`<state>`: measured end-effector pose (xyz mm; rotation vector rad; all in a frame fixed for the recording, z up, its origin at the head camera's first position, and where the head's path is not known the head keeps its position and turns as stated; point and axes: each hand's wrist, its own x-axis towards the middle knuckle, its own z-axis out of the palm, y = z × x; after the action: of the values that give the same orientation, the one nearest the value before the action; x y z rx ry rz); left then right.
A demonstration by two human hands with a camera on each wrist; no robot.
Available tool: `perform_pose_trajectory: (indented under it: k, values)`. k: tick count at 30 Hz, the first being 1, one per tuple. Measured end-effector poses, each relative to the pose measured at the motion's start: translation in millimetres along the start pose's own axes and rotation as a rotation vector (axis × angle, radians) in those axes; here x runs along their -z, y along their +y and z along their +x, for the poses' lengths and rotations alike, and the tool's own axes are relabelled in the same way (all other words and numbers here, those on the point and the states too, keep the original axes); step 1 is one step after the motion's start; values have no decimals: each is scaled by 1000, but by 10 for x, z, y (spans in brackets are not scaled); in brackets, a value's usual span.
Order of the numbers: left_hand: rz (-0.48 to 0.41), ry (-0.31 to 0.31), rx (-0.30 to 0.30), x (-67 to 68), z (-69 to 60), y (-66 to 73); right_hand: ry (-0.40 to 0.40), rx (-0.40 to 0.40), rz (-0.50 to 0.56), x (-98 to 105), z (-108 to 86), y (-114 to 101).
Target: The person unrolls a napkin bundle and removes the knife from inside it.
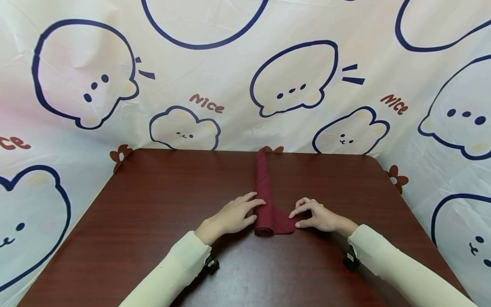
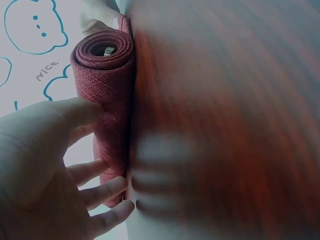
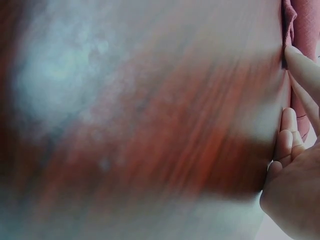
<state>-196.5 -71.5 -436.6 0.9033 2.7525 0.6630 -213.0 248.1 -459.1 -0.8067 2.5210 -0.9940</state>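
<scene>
A maroon cloth roll (image 1: 264,196) lies lengthwise on the dark wooden table, its spiral end towards me and a loose flap (image 1: 283,222) spread to its right. My left hand (image 1: 231,214) rests against the roll's left side, fingers spread and lightly bent over it. In the left wrist view, the thumb and fingers touch the coiled fabric (image 2: 102,80) without wrapping round it. With thumb and index fingertips, my right hand (image 1: 318,217) pinches the flap's right edge. The right wrist view has those fingertips meeting at the cloth's edge (image 3: 288,25), the other fingers curled.
The brown table (image 1: 192,179) has rounded far corners and a glossy top. Behind it and along both sides hangs a pale curtain (image 1: 238,76) with cartoon outlines. The roll's far end reaches the table's back edge. A dark wrist device (image 1: 350,258) sits at the right sleeve.
</scene>
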Motion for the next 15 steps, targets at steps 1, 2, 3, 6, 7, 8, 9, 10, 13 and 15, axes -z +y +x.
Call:
perform_pose_trajectory:
  k: [1, 2, 3, 6, 7, 8, 9, 10, 13, 15]
  values:
    - [-1, 0, -1, -3, 1, -2, 1, -1, 3, -2, -3, -4]
    - [0, 1, -2, -5, 3, -3, 3, -3, 5, -3, -7, -7]
    - [3, 1, -3, -5, 6, -5, 4, -6, 6, -4, -11, -11]
    - [9, 4, -6, -6, 15, -10, 8, -13, 2, -6, -19, -18]
    - [13, 4, -7, -5, 20, -11, 9, -13, 1, -6, -19, -19]
    - [15, 5, -7, 2, 24, -9, 9, -15, -2, -7, -18, -17]
    - [16, 6, -8, 8, 30, -8, 9, -16, -5, -6, -18, -21]
    - [17, 7, -8, 15, 35, -6, 9, -18, -9, -5, -16, -22]
    - [17, 8, -9, 45, 53, 12, 9, -16, -9, -5, -8, -24]
    - [17, 7, -9, 64, 67, 31, 9, -14, -8, -6, -8, -31]
